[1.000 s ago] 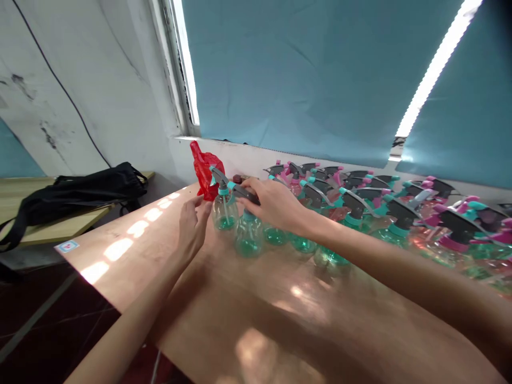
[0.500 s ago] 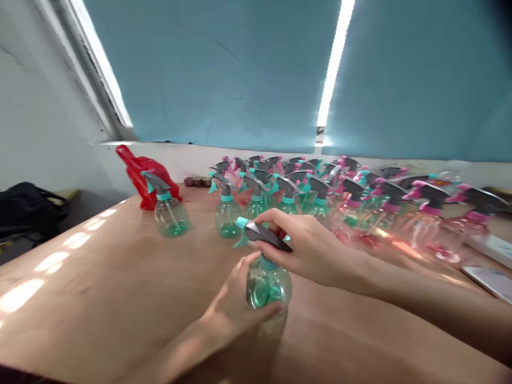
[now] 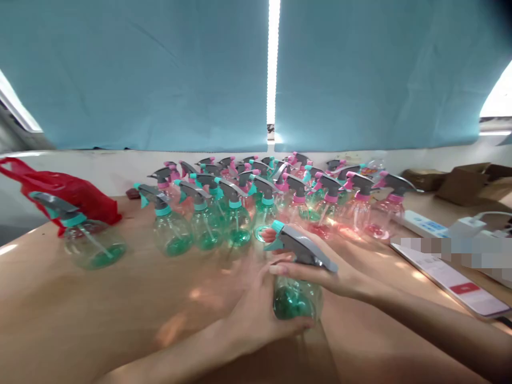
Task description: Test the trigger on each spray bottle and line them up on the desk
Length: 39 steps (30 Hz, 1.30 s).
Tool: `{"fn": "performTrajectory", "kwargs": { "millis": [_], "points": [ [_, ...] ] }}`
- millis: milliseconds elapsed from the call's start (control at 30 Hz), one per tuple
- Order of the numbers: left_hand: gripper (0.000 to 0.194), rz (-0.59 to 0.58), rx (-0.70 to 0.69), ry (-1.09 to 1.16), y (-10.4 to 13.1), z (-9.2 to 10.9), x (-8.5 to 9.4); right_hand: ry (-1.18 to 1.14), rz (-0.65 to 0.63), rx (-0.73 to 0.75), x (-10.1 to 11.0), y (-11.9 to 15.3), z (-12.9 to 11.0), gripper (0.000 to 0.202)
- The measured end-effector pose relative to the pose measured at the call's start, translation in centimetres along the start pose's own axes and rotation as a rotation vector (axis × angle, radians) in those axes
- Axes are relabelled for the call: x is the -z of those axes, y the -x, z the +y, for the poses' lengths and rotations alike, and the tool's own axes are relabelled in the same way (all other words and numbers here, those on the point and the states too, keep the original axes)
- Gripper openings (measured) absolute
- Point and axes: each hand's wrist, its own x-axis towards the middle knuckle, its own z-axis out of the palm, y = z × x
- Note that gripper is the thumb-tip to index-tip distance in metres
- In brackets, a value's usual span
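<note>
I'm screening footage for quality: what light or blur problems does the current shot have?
Head view: the gap between the blue sheets is blown out; glare spots fleck the table; the left hand is smeared, probably by motion; blocky pixelation hides part of the phone.

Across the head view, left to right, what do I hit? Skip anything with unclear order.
Red plastic bag → cluster's leftmost teal-collared spray bottle → held spray bottle → cluster's rightmost pink-collared spray bottle → open cardboard box.
</note>
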Motion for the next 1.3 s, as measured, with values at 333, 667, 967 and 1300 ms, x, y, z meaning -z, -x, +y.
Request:
{"fn": "performTrajectory", "kwargs": {
  "millis": [333,667,967,1300],
  "points": [
    [0.099,-0.021,-0.070,0.053,-4.2,-0.3,-1.4,0.114,0.119,0.070,3.4,-0.6,0.9,0.019],
    [0.071,-0.230,0.019,-0.492,-2.8,-2.9,0.4,0.071,0.123,0.092,4.8,-0.5,3.6,0.010],
    [0.067,-0.260,-0.003,-0.551,-3.0,-2.3,0.5,0.085,0.063,0.062,5.1,-0.2,3.8,0.009],
    [0.069,-0.295,0.007,-0.577,-3.2,-2.3,0.3,0.114,0.082,0.111,5.4,0.1,4.1,0.015]
  ]
}}
